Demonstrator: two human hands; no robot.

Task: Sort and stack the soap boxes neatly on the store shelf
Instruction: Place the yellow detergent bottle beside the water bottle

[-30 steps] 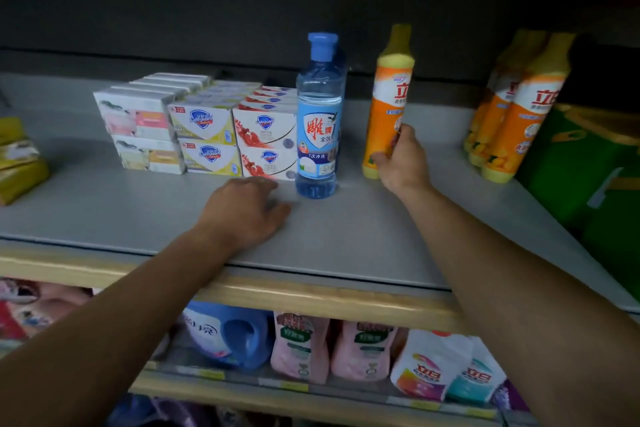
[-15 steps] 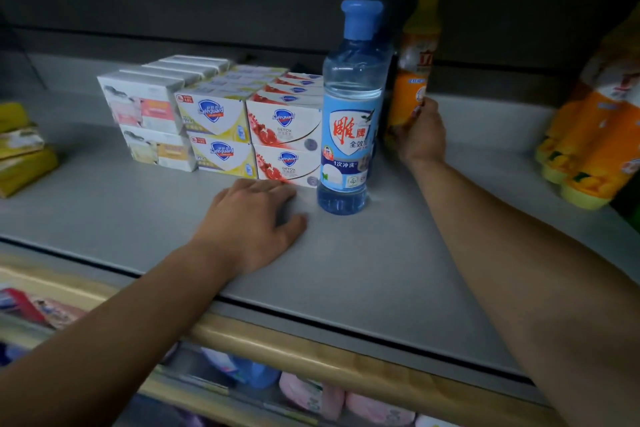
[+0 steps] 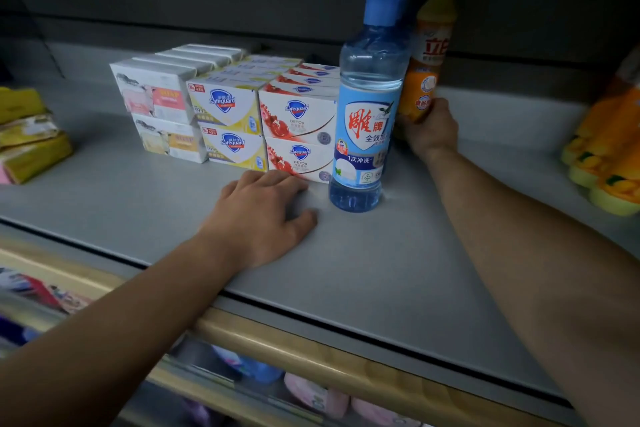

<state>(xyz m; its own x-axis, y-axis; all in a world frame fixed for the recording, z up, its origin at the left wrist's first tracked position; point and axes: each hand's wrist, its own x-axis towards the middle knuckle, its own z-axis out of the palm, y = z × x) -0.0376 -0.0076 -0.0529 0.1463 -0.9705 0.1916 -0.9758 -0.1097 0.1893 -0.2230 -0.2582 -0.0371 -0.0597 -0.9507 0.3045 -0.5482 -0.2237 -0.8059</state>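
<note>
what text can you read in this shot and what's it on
"Safeguard": yellow boxes
"Safeguard", "DETOX": red boxes
"雕牌", "全效", "1次冲洗": blue bottle
"立白", partly hidden: orange bottle, held by right hand
Pink boxes, price stickers, small print: too blurred

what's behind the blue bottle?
Behind the blue bottle stands the orange bottle, its lower part gripped by the right hand. The orange bottle's base and the hand's fingertips are hidden. The soap boxes sit beside the blue bottle, not behind.
</note>
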